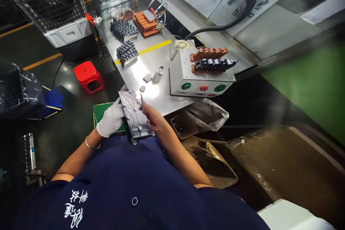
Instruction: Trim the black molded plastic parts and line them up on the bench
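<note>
My left hand (111, 118), in a white glove, grips a grey cast metal plate (134, 115) by its left side. The plate has raised ribs and small round bosses, and it is tilted in front of my body near the table's edge. My bare right hand (153, 116) is at the plate's right side, its fingers closed round a thin pointed blade (142, 100). The blade's tip points up along the plate's edge; its handle is hidden in the hand. On the table just beyond lie a small grey piece (142, 88) and a flat grey block (147, 77).
A metal table (159, 97) carries a small canister (158, 74), black part stacks (126, 53), an orange fixture (147, 23) and a white control box (202, 82) with buttons. A red stool (88, 76) stands left. Plastic-lined boxes (215, 161) sit at right.
</note>
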`<state>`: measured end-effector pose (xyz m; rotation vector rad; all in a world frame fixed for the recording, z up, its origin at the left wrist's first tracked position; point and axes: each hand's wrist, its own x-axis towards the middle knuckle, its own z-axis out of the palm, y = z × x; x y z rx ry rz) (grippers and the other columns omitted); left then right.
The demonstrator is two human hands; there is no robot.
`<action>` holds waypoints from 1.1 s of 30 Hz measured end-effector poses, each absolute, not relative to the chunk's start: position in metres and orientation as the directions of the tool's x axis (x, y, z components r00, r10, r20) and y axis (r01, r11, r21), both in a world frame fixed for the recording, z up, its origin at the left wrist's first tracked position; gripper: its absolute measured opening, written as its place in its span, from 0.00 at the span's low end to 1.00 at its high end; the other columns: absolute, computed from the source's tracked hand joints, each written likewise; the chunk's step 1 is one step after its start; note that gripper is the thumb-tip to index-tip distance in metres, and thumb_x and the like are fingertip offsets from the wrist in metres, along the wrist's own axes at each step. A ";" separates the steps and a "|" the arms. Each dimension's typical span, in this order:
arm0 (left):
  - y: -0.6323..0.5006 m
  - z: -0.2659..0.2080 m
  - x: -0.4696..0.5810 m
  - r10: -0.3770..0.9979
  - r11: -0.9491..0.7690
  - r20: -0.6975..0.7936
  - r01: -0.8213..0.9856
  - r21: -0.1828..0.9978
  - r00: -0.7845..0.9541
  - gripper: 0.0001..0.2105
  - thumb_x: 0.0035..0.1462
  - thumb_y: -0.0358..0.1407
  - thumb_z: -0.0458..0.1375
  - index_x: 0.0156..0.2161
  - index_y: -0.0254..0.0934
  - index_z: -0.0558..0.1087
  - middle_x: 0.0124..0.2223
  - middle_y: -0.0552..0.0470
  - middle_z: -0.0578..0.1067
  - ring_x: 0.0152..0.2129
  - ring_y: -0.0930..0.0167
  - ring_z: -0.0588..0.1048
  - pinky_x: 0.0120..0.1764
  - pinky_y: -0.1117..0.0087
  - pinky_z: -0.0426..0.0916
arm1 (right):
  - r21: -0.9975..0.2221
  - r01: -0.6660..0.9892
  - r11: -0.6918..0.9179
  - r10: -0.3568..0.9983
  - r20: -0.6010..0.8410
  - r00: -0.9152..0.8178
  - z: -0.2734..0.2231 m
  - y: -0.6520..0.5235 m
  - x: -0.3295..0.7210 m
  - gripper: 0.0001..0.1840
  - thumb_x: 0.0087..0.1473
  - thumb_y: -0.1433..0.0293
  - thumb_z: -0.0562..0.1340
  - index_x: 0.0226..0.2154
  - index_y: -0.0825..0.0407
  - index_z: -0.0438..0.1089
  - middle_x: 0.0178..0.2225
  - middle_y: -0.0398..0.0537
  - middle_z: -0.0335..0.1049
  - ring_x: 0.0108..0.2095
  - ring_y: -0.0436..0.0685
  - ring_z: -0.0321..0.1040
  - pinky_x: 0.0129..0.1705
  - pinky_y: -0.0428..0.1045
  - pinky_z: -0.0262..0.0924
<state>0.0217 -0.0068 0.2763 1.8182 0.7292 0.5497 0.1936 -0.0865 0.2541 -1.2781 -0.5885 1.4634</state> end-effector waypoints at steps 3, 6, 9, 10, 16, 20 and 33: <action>-0.011 0.280 0.019 0.743 -0.393 0.172 0.214 0.894 0.647 0.09 0.52 0.33 0.58 0.39 0.40 0.78 0.49 0.46 0.76 0.56 0.61 0.66 0.63 0.55 0.49 | -0.848 -0.442 -0.292 0.907 -0.392 0.153 0.265 -0.089 0.185 0.24 0.36 0.49 0.69 0.24 0.50 0.64 0.14 0.34 0.56 0.12 0.44 0.48 0.12 0.43 0.42; -0.026 0.287 0.021 0.919 -0.274 0.171 0.264 0.925 0.356 0.15 0.59 0.37 0.53 0.50 0.39 0.72 0.50 0.45 0.75 0.50 0.64 0.72 0.57 0.56 0.61 | -0.869 -0.459 -0.184 0.881 -0.353 0.316 0.270 -0.089 0.177 0.24 0.38 0.50 0.68 0.23 0.51 0.63 0.16 0.34 0.56 0.15 0.44 0.50 0.14 0.43 0.45; -0.038 0.295 0.028 0.909 0.032 -0.116 0.212 0.977 0.400 0.21 0.60 0.41 0.53 0.58 0.39 0.65 0.47 0.47 0.76 0.41 0.67 0.76 0.49 0.62 0.69 | -0.920 -0.366 -0.141 0.877 -0.287 0.385 0.268 -0.089 0.171 0.24 0.42 0.48 0.67 0.27 0.51 0.66 0.16 0.33 0.52 0.14 0.44 0.48 0.15 0.43 0.44; -0.041 0.298 0.031 0.868 0.085 -0.171 0.201 0.976 0.466 0.22 0.59 0.41 0.54 0.58 0.39 0.65 0.47 0.47 0.76 0.42 0.67 0.75 0.50 0.63 0.69 | -0.941 -0.312 -0.134 0.880 -0.258 0.399 0.267 -0.089 0.171 0.24 0.44 0.47 0.65 0.30 0.51 0.67 0.17 0.33 0.53 0.14 0.44 0.47 0.15 0.43 0.44; -0.041 0.306 0.023 0.854 0.077 -0.180 0.224 0.972 0.489 0.22 0.59 0.38 0.54 0.59 0.40 0.65 0.59 0.52 0.69 0.57 0.68 0.65 0.59 0.70 0.58 | -0.973 0.229 -0.034 0.842 0.095 0.530 0.266 -0.086 0.200 0.28 0.58 0.45 0.49 0.39 0.49 0.69 0.24 0.40 0.64 0.19 0.48 0.58 0.23 0.46 0.55; -0.042 0.306 0.011 0.862 0.033 -0.199 0.341 0.939 0.465 0.26 0.58 0.39 0.54 0.62 0.38 0.62 0.62 0.51 0.65 0.59 0.68 0.64 0.61 0.71 0.55 | -0.765 0.644 0.026 0.878 0.326 0.352 0.277 -0.081 0.214 0.23 0.61 0.52 0.49 0.38 0.50 0.72 0.31 0.48 0.72 0.33 0.55 0.68 0.36 0.48 0.60; -0.045 0.303 0.010 0.864 0.015 -0.170 0.314 0.949 0.474 0.26 0.59 0.40 0.53 0.62 0.36 0.62 0.62 0.49 0.66 0.58 0.68 0.64 0.61 0.69 0.57 | -0.358 0.932 -0.051 0.855 0.468 0.226 0.287 -0.069 0.205 0.22 0.62 0.60 0.52 0.23 0.52 0.70 0.22 0.46 0.70 0.25 0.51 0.63 0.28 0.47 0.47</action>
